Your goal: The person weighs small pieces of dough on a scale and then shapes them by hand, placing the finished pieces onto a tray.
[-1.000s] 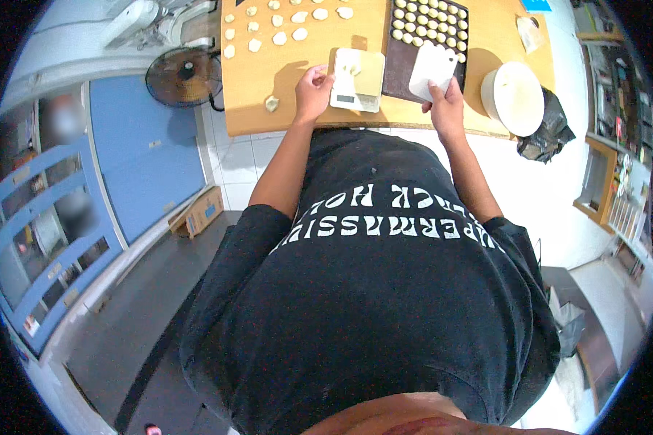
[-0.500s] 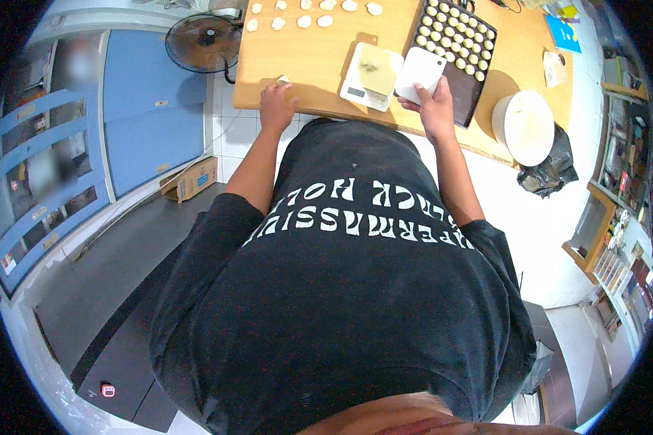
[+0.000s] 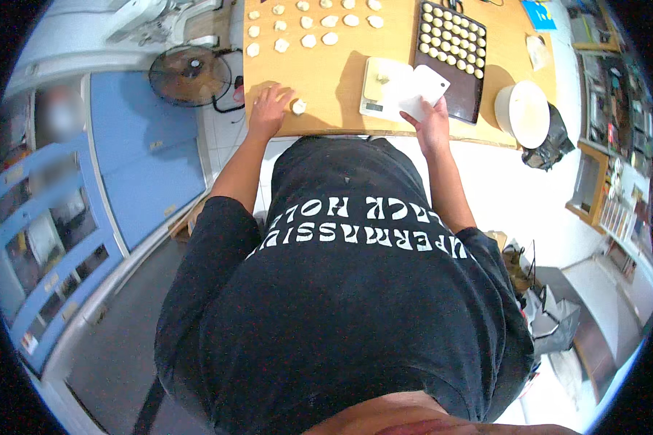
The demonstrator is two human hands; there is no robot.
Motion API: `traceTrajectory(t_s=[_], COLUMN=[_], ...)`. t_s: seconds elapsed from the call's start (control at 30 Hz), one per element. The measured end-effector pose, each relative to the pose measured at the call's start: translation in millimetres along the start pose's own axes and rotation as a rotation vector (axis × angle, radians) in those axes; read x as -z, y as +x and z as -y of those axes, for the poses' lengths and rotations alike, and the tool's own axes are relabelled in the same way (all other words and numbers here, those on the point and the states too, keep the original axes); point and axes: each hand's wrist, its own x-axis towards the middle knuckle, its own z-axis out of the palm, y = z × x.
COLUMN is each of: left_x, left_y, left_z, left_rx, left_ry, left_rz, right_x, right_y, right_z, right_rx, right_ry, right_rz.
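My left hand (image 3: 270, 110) lies on the table with its fingers spread, just left of a small piece of dough (image 3: 299, 106), and holds nothing. In my right hand (image 3: 433, 125) is a white dough scraper (image 3: 422, 88), gripped at its near edge. The scraper's far part overlaps the right side of a white kitchen scale (image 3: 372, 109). On the scale's pale yellowish platform sits another small dough lump (image 3: 382, 77). Several flattened dough pieces (image 3: 308, 41) lie in rows at the far left of the table.
Behind the scraper, a dark baking tray (image 3: 463, 98) carries rows of round dough balls (image 3: 453, 40). A white bowl (image 3: 522, 114) stands at the right edge of the wooden table (image 3: 326, 119), with a black plastic bag (image 3: 551, 141) beside it. A fan (image 3: 191, 75) stands to the left.
My left hand has let go of the dough piece, which now rests on the table beside it. A dough lump shows on the scale. The whole view has shifted slightly.
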Motion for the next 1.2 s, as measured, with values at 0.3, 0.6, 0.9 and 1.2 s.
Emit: traceTrajectory(t_s=[0.3,0.6,0.9,1.2], left_x=[-14.5,-20.4,-25.2,-36.4], left_y=[44.6,51.6,56.4,61.3], left_z=[5.2,-8.2,-12.6,-12.4], left_rx=[-0.211,0.022,0.027,-0.069], left_ry=[-0.338,-0.566,-0.591,-0.524], left_rz=[0.170,-0.016,-0.067,-0.138], right_x=[-31.5,-96.0,-154.9,-168.5], right_y=[-41.7,-29.8,27.2,40.9], right_z=[-64.1,-131.3,-143.1,-153.7], right_rx=[0.003,-0.158,0.239,0.213], right_ry=[0.160,-0.340,-1.082,-1.276], right_rz=[-0.238,0.064,0.010,0.009])
